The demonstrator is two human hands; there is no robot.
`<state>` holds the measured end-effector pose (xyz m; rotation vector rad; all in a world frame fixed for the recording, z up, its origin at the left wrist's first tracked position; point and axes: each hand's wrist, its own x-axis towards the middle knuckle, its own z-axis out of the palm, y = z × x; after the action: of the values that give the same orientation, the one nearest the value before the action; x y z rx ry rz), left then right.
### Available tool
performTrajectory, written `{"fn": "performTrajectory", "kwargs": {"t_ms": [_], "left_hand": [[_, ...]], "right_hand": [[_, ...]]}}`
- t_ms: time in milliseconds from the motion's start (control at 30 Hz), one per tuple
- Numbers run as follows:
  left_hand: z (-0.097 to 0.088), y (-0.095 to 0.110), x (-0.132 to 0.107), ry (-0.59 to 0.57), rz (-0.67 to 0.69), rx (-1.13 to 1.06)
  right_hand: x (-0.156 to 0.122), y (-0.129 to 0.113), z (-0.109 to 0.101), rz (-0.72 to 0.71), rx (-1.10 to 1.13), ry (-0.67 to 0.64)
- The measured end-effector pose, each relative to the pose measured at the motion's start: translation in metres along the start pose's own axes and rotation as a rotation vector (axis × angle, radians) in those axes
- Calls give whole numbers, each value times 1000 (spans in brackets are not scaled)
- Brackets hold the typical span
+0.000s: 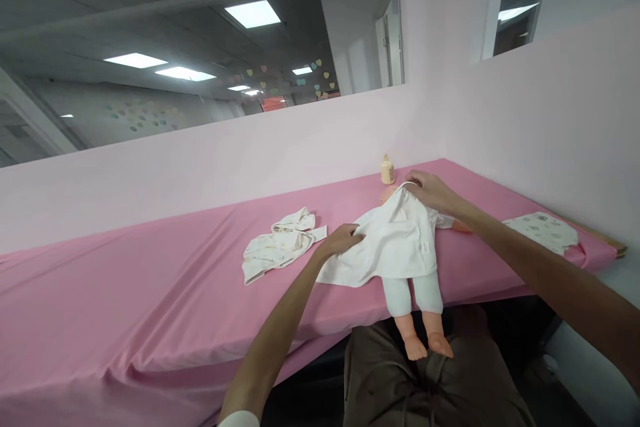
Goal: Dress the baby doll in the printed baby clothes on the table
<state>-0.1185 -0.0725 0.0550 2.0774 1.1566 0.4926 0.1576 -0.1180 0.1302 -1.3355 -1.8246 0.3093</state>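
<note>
A baby doll lies on its back on the pink-covered table, its bare feet hanging past the front edge. Over its trunk and most of its head is spread a white baby garment. My right hand pinches the garment's upper edge near the doll's head and lifts it a little. At the garment's left side my left hand has its fingers closed on the cloth. White leggings cover the doll's legs down to the shins. One doll arm shows at the right, under my right forearm.
Patterned baby clothes lie on the pink sheet to the left. A cream pump bottle stands by the wall behind the doll. Another patterned cloth lies at the right end, near the side wall.
</note>
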Motion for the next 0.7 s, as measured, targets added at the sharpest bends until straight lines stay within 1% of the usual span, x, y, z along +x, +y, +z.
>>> {"fn": "performTrajectory", "kwargs": {"t_ms": [67, 133, 233, 333, 467, 600, 700], "left_hand": [[-13, 7, -7, 142, 43, 6], [-30, 15, -15, 251, 73, -12], [-56, 31, -32, 341, 88, -26], [-75, 46, -49, 408, 101, 46], [-86, 59, -65, 412, 112, 136], [-92, 64, -72, 352, 116, 136], [-95, 64, -76, 300, 123, 136]], "right_hand": [[-2, 3, -3, 56, 81, -15], [-4, 5, -5, 119, 155, -52], [-6, 8, -7, 166, 223, -161], [-8, 6, -9, 122, 207, -258], [-9, 0, -15, 41, 125, -347], [-10, -5, -23, 19, 51, -452], [-10, -5, -26, 33, 22, -425]]}}
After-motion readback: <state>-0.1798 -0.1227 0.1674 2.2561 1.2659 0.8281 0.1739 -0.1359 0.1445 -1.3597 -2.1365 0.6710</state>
